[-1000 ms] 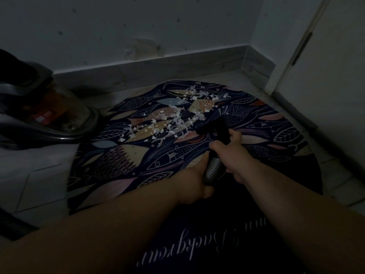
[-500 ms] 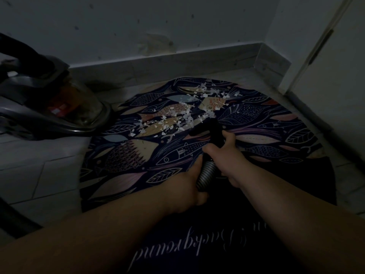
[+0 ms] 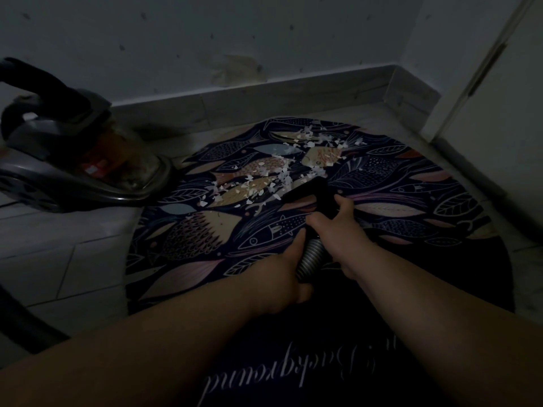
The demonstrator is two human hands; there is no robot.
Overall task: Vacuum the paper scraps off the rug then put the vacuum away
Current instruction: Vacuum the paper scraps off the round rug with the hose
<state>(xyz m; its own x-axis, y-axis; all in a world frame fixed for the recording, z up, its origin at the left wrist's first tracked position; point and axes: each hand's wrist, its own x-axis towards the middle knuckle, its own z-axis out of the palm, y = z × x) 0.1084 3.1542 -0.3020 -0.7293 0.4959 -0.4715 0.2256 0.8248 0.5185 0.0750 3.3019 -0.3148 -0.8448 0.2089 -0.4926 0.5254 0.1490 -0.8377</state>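
A: Head cam: both hands are on the vacuum hose (image 3: pixel 311 257). Left hand (image 3: pixel 282 277) is wrapped shut around the ribbed grey part, nearer the body. Right hand (image 3: pixel 338 227) is closed on the black rigid end just ahead of it, thumb up along the tube.

B: Nozzle?

A: Black nozzle (image 3: pixel 302 190) sits low at the rug (image 3: pixel 188 239), tip at the near edge of the scraps. Can't tell if it's touching the pile; too dark.

B: Scraps?

A: White paper scraps (image 3: pixel 264 180) lie scattered across the far middle of the rug, over the fish pattern, running from just left of the nozzle up toward the far rim. Near half of the rug looks bare of them.

B: Vacuum body?

A: Canister vacuum (image 3: pixel 76 168) is on the tiled floor (image 3: pixel 58 259), left of the rug, front end just beside the rug's edge. Clear dust bin with orange inside. Wall (image 3: pixel 205 33) and skirting run behind it; door (image 3: pixel 505 98) is at far right.
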